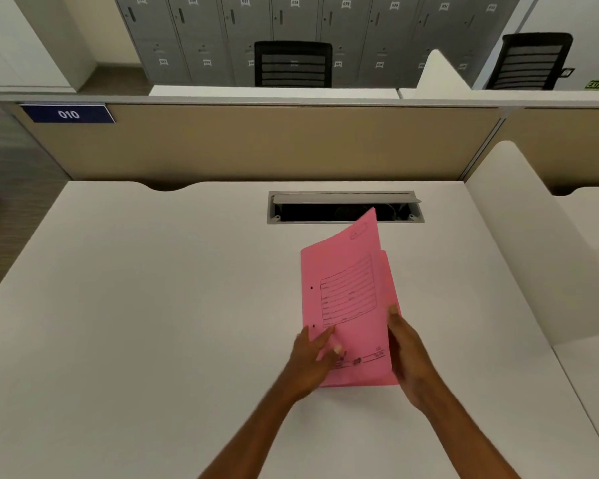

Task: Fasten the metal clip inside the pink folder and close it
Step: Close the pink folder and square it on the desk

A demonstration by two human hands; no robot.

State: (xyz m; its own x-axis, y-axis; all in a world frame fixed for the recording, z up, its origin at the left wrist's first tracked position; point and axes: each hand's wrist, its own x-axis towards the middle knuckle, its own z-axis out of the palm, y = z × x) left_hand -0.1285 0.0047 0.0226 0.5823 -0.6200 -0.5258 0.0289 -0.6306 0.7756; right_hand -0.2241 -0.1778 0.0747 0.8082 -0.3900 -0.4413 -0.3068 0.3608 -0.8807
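Pink folder's front cover hinged on the left, free edge lifted at the right

The pink folder (348,305) lies on the white desk (153,305), long axis running near to far, spine on the left. The left hand (313,361) rests on the near-left of the cover, fingers loosely spread and flat. The right hand (407,347) is at the open right edge, fingers together along it, thumb tip on the cover. Closing looks to turn on the right hand, nearer the raised edge; the clip inside is hidden
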